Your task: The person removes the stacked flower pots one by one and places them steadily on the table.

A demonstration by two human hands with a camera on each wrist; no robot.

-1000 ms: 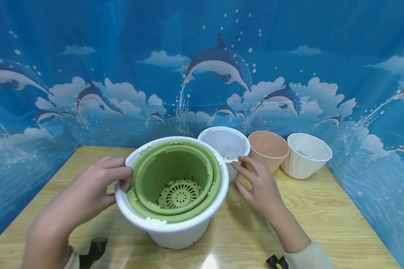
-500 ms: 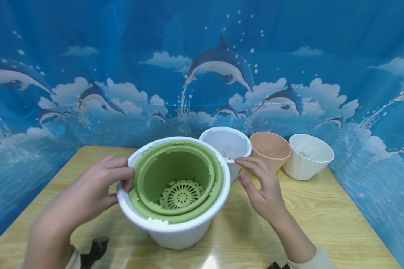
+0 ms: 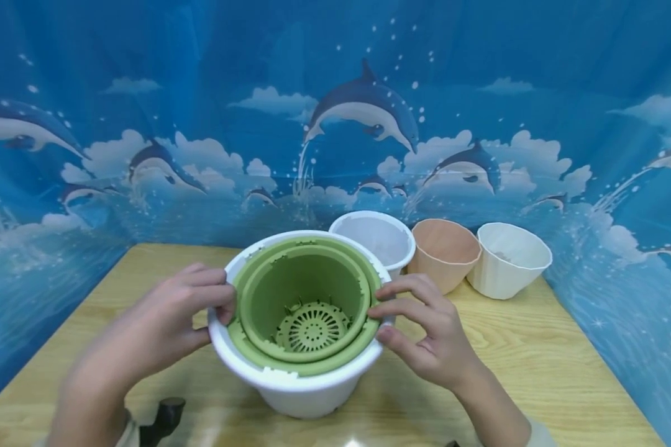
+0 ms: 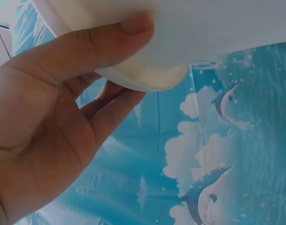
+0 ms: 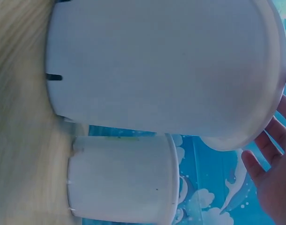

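A large white plant pot (image 3: 307, 397) stands on the table in front of me, with two green pots (image 3: 307, 298) nested inside it, the inner one with a slotted base. My left hand (image 3: 170, 310) grips the left side of its rim; in the left wrist view the thumb (image 4: 110, 47) lies along the outer wall and the fingers go over the rim. At the right side, my right hand (image 3: 425, 329) reaches the rim with extended fingertips over the white and green edges. Its thumb stays below the rim, apart from the wall in the right wrist view.
Behind the big pot, a smaller white pot (image 3: 394, 242), a terracotta-coloured pot (image 3: 447, 245) and a cream pot (image 3: 511, 257) stand in a row at the back right of the wooden table (image 3: 537, 360). A blue dolphin curtain (image 3: 246, 124) hangs behind.
My right hand has left the smaller white pot's rim and moved left to the big pot's rim. The big pot has shifted slightly right, with my left hand still on it.
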